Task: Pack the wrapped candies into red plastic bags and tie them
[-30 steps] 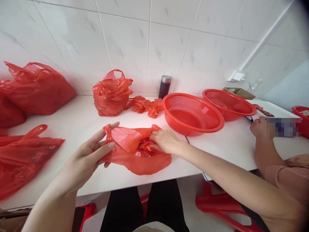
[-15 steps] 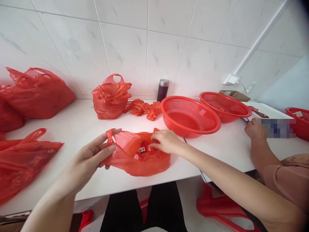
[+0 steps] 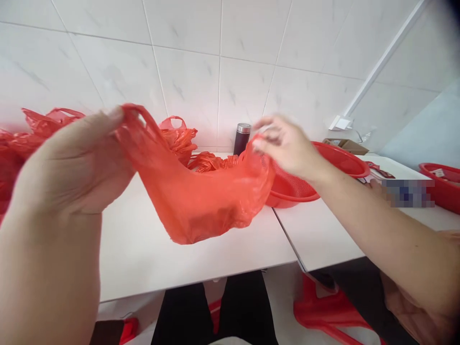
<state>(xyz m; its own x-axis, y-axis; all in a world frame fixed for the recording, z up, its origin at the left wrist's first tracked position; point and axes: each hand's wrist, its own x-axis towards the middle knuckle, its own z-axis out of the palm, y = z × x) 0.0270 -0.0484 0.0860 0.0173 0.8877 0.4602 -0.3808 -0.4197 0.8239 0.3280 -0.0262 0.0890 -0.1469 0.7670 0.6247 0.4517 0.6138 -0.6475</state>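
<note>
A thin red plastic bag (image 3: 201, 201) hangs in the air above the white table (image 3: 230, 263), its contents showing only as a dark shape at the bottom. My left hand (image 3: 79, 158) grips the bag's left handle between thumb and fingers. On the other side, my right hand (image 3: 285, 143) pinches the bag's right handle, its fingers a little blurred. Behind the raised bag stands a red plastic colander (image 3: 294, 184), partly covered by the bag and my right hand.
More red bags (image 3: 178, 136) sit along the tiled wall, with crumpled red plastic (image 3: 210, 162) beside them. A dark thermos (image 3: 242, 139) stands behind the colander. Farther right are a second colander (image 3: 341, 158), a cardboard box (image 3: 347, 145), a co-worker's hand and a red basin (image 3: 440, 189).
Both hands have lifted the bag off the table by its handles. My right hand has come out of the bag's opening, and the small red packets inside are now hidden.
</note>
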